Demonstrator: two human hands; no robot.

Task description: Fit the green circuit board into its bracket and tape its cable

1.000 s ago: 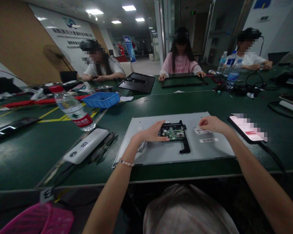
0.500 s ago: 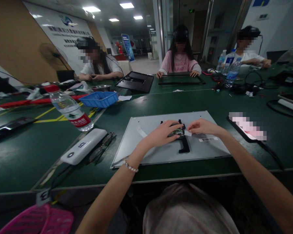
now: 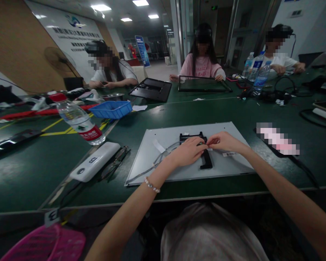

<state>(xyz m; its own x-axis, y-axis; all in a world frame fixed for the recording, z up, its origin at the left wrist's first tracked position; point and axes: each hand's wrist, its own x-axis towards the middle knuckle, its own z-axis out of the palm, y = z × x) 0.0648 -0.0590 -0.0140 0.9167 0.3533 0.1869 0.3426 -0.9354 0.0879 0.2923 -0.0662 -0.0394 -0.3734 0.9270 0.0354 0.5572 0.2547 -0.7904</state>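
A grey-white display panel (image 3: pixel 149 141) lies flat on the table before me. On its middle sits a black bracket (image 3: pixel 206 162) with a green circuit board, mostly covered by my hands. My left hand (image 3: pixel 187 150) rests over the board, its thumb and index finger drawn together; what they hold, if anything, is hidden. Meeting it fingertip to fingertip, my right hand (image 3: pixel 220 140) pinches a small white strip (image 3: pixel 209 149), partly hidden. Grey cables (image 3: pixel 157 159) run from under my left hand to the panel's near left corner. A second white strip (image 3: pixel 159 146) lies on the panel's left.
Left of the panel are a white power bank (image 3: pixel 96 161), eyeglasses (image 3: pixel 115 163), a water bottle (image 3: pixel 81 123) and a blue tray (image 3: pixel 111 110). A phone (image 3: pixel 277 139) with a cable lies right. Across the table, a person holds a black frame (image 3: pixel 203 90).
My left hand has slid right and closed its fingers toward the right fingertips, uncovering the bracket's top and more of the cables. Across the table, the black frame has been tilted up.
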